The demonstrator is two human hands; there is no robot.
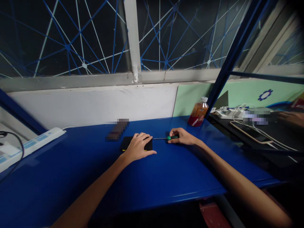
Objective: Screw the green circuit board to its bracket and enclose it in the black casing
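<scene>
My left hand (137,147) lies over a flat black case (149,145) with bits of yellow along its near edge. Its fingers stretch across the top, and the thumb sticks out to the right, apart from them. Much of the case is hidden under this hand. My right hand (181,136) is closed around the green and black handle of a screwdriver (169,138). The thin metal shaft points left, its tip at the right edge of the case; whether it touches cannot be made out. Both hands are over the blue tabletop (154,177).
A blurred dark object (118,129) lies behind the case. At the back right stands a drink bottle (198,112) with a white cap. A white power strip (30,144) is at left. On the black table at right are a phone (250,132), cables and another person's hand (293,117).
</scene>
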